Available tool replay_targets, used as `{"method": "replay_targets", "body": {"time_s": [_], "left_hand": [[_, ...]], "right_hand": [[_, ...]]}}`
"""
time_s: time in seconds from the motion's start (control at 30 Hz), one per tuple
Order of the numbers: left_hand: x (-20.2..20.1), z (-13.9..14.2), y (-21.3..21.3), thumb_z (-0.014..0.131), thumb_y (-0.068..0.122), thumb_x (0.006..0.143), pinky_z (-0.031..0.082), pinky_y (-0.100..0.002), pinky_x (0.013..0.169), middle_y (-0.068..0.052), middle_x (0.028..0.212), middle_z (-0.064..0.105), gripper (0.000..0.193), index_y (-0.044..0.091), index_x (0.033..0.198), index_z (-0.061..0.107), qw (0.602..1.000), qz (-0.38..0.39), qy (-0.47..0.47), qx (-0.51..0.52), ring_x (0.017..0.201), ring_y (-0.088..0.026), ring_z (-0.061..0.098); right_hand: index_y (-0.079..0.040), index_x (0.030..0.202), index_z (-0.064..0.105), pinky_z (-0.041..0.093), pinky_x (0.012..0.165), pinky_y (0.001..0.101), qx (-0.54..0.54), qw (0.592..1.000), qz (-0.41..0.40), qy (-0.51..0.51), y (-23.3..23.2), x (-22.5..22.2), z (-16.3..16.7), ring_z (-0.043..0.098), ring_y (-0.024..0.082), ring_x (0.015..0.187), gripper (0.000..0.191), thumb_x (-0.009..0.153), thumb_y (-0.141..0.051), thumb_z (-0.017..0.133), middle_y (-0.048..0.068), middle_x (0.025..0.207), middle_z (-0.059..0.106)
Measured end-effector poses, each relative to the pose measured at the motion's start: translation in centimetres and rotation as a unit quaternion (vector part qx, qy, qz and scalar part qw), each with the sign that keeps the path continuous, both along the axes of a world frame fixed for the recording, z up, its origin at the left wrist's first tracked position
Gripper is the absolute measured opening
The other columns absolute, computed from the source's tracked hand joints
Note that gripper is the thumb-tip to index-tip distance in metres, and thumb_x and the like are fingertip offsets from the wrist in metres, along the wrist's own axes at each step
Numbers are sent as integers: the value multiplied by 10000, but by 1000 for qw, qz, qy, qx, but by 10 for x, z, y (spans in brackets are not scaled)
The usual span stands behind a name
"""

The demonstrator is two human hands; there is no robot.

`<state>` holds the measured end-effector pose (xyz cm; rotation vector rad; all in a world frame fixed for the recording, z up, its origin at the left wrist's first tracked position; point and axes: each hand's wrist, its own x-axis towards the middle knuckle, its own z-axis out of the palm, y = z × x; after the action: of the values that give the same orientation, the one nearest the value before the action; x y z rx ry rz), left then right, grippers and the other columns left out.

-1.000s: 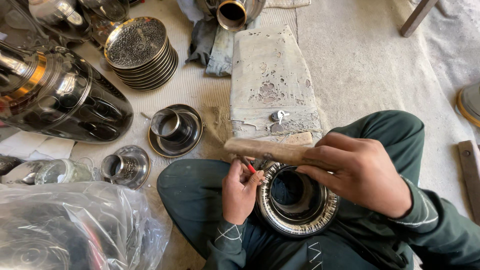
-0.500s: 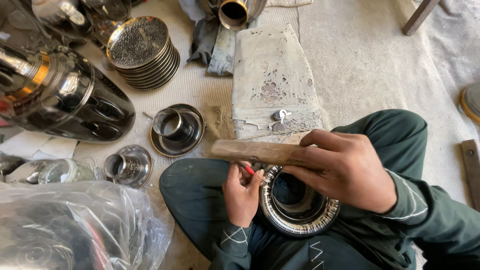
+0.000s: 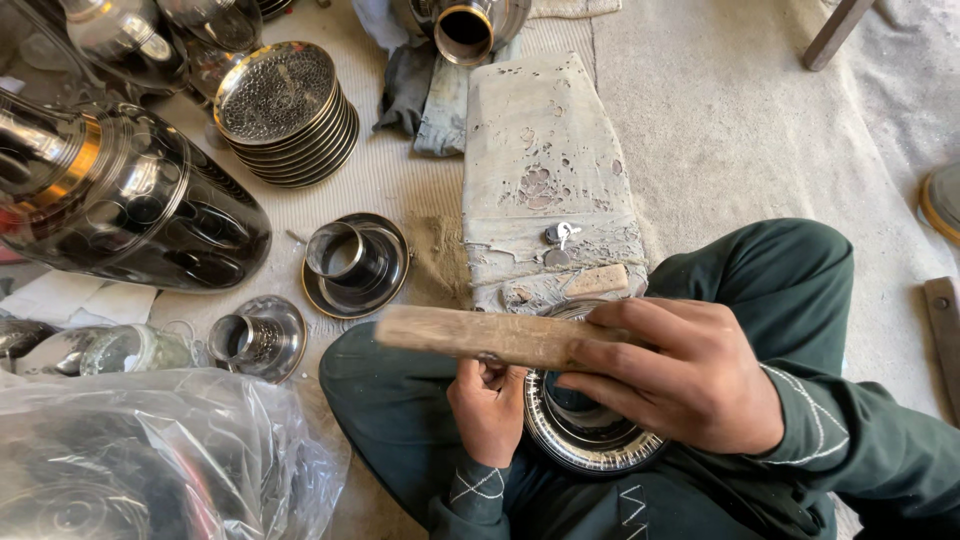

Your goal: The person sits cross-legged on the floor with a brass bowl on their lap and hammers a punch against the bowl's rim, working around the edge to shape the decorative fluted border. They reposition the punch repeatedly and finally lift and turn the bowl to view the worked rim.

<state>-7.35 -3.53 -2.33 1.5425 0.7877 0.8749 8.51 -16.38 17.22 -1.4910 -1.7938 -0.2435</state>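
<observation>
Right hand [image 3: 690,385] clamps a wooden stick [image 3: 480,335] level over the metal ring [image 3: 590,445] in the lap; left hand [image 3: 488,405], fingers curled, steadies the ring's rim

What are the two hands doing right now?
Left hand: closed, fingers curled against the rim of the round metal ring on the lap; what it pinches cannot be told.
Right hand: closed around a wooden stick, held flat over the ring.
</observation>
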Motion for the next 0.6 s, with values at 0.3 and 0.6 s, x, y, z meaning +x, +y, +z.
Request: {"method": "replay_targets", "body": {"time_s": [0.3, 0.6], "left_hand": [[-6, -14, -6, 767, 43, 905, 600, -290, 697, -143, 851, 767, 196, -64, 985, 623, 998, 7, 21, 64, 772, -150, 746], [-8, -29, -10, 698, -18, 909, 574, -283, 691, -135, 869, 747, 181, -81, 1064, 628, 997, 25, -23, 76, 783, -120, 699]], "right_hand": [[-28, 960, 724, 563, 566, 363, -33, 999, 12, -5, -9, 2, 0, 699, 248, 682, 310, 746, -184, 886, 133, 912, 693], [-16, 991, 702, 517, 518, 301, 80, 996, 29, -21, -13, 4, -6, 708, 204, 701, 361, 789, -228, 912, 184, 967, 698]]}}
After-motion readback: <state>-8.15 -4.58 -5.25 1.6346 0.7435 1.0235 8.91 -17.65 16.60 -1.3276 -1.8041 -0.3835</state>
